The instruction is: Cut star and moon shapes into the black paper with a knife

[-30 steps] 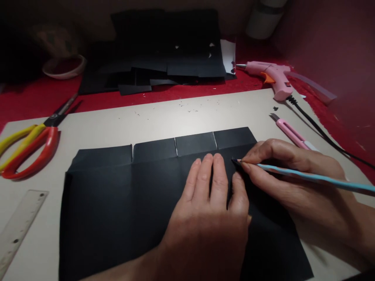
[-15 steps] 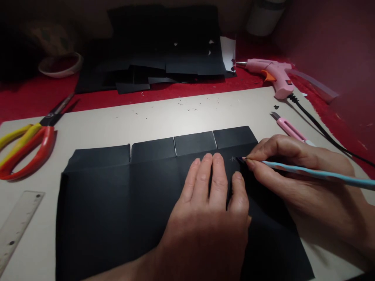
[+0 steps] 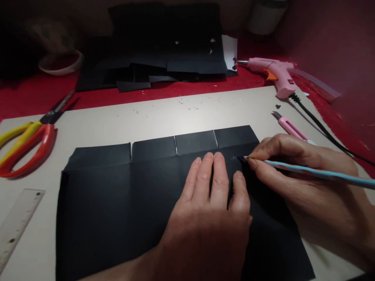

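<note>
The black paper sheet (image 3: pixel 117 203) lay on the beige board (image 3: pixel 175 113), its top flaps already cut and folded, and a small cross was marked. The right hand (image 3: pixel 295 175) gripped a blue pencil (image 3: pixel 316 173) at that mark; the left hand (image 3: pixel 211 210) pressed flat and open. Further marking probably remained. Scissors (image 3: pixel 32 140) lay nearby.
</note>
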Demonstrator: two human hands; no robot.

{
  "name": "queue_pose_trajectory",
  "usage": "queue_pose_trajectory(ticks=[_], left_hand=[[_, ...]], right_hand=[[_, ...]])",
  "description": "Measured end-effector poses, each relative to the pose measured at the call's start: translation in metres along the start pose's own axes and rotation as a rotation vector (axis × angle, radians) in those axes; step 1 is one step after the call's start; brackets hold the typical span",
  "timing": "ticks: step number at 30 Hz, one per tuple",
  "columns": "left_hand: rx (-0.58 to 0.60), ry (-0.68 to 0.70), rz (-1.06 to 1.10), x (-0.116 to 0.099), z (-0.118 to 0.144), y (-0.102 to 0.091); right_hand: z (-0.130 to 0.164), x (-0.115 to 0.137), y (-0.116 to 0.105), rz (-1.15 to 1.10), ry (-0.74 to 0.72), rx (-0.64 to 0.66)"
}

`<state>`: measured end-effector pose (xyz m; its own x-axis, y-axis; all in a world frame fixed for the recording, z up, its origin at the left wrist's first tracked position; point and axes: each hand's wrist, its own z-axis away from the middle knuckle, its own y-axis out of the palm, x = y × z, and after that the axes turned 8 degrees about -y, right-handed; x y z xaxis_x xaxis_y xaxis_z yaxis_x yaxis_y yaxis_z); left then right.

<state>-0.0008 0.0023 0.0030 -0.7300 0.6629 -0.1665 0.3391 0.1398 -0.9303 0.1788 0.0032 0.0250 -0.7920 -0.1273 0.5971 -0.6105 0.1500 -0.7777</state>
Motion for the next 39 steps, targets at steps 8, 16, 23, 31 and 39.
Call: queue_pose_trajectory(ticks=[8, 16, 23, 31, 39], left_hand=[[-0.005, 0.003, 0.000, -0.0002, -0.0004, 0.0008], [-0.005, -0.005, -0.009, -0.0008, 0.0019, -0.0002], [-0.006, 0.003, -0.011, 0.0003, 0.0003, 0.0024], [-0.004, -0.003, -0.013, -0.0010, 0.0014, 0.0005], [0.005, -0.007, -0.022, -0.0006, 0.0003, 0.0008]], right_hand=[[-0.0021, 0.0033, 0.0015, 0.007, -0.010, 0.011], [-0.0025, 0.0013, 0.0003, 0.047, -0.034, -0.013], [-0.0022, 0.0064, 0.0023, -0.002, 0.021, -0.007], [0.0035, 0.0004, 0.0064, -0.026, 0.023, 0.029], [-0.0010, 0.0080, 0.0034, -0.034, 0.007, 0.055]])
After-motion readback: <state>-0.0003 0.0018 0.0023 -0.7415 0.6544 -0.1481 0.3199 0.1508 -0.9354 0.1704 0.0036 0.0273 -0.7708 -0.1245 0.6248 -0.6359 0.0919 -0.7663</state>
